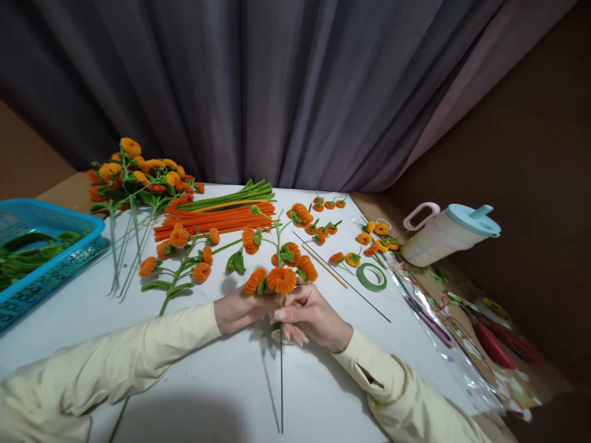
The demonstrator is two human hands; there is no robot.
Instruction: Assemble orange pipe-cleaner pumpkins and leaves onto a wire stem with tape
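My left hand [237, 311] and my right hand [310, 317] meet at the middle of the white table [221, 381]. Both pinch a pipe-cleaner flower branch [281, 280] with orange pumpkin-like blooms and green leaves. Its thin green wire stem [281, 381] runs down toward me. My right fingers curl round the stem just under the blooms; my left fingertips touch the leftmost bloom. Another finished branch [182, 264] lies to the left of my left hand.
A bundle of finished flowers [133, 178] and loose orange and green pipe cleaners [217, 215] lie at the back. A blue basket [46, 258] stands left. Small orange blooms [351, 246], a green tape roll [372, 277], a wooden stick [330, 267] and a pitcher [447, 234] sit right.
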